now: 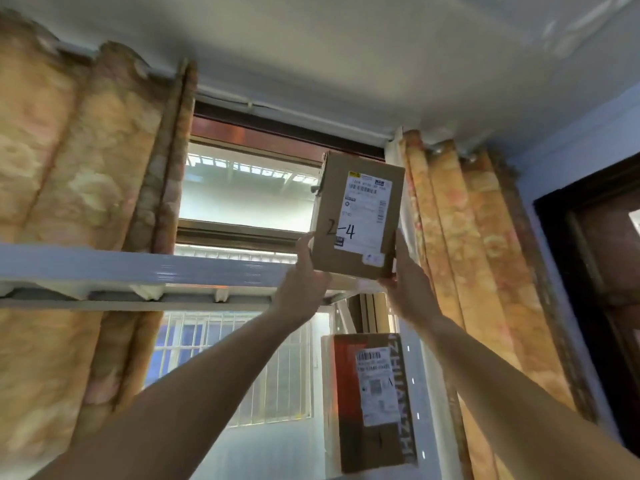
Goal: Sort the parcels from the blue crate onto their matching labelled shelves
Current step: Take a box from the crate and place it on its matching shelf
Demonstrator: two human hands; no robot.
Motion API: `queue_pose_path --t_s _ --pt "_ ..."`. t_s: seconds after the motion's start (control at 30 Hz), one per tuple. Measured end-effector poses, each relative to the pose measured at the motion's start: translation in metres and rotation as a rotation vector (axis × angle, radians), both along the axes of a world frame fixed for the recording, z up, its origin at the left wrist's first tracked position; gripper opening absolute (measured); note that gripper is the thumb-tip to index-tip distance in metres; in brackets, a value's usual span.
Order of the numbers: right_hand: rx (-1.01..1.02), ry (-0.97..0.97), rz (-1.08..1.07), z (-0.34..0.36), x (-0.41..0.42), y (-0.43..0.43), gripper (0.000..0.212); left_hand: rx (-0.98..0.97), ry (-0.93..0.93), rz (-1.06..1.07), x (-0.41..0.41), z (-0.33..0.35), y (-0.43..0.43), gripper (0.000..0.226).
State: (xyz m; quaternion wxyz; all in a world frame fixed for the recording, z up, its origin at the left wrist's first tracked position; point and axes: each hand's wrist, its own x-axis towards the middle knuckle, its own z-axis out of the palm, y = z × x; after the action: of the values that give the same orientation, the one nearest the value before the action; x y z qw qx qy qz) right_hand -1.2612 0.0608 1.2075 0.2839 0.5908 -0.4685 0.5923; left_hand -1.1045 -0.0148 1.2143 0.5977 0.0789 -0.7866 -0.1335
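Cardboard parcel [356, 216] at top shelf [138, 268], curtains [460, 258] beside

1. Daylight pours in through the window [249, 188], whose panes are blown out to near white.
2. The parcel [356, 216] and both forearms are backlit and dim.
3. The curtains [69, 161] at the left edge look smeared.
4. Straight lines bow toward the corners.
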Motion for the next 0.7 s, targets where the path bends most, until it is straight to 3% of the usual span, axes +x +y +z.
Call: queue_pose_path --t_s 0.13,0.23,0.37,0.5,0.63,0.7 --pt "-0.003 -0.075 0.059 0.033 -0.026 -0.024 0.063 -0.091 -0.07 -0.035 -0.021 0.028 -0.006 0.068" --pt "-0.002 -0.083 0.041 0.047 -0.043 -0.042 0.045 -0.128 -0.166 0.052 -0.038 0.04 -0.029 0.08" --pt "0.072 -0.105 0.041 0.054 -0.061 -0.059 0.048 -0.149 -0.291 0.171 -0.059 0.047 -0.062 0.083" --pt "0.111 -0.042 -0.086 0.058 -0.094 -0.084 0.067 -0.146 -0.464 0.253 -0.085 0.056 -0.09 0.089" --pt "0.073 -0.058 -0.073 0.066 -0.113 -0.104 0.047 -0.168 -0.527 0.408 -0.101 0.073 -0.106 0.089" --pt "0.066 -0.016 -0.164 0.065 -0.115 -0.114 0.048 -0.188 -0.503 0.47 -0.105 0.075 -0.112 0.089"
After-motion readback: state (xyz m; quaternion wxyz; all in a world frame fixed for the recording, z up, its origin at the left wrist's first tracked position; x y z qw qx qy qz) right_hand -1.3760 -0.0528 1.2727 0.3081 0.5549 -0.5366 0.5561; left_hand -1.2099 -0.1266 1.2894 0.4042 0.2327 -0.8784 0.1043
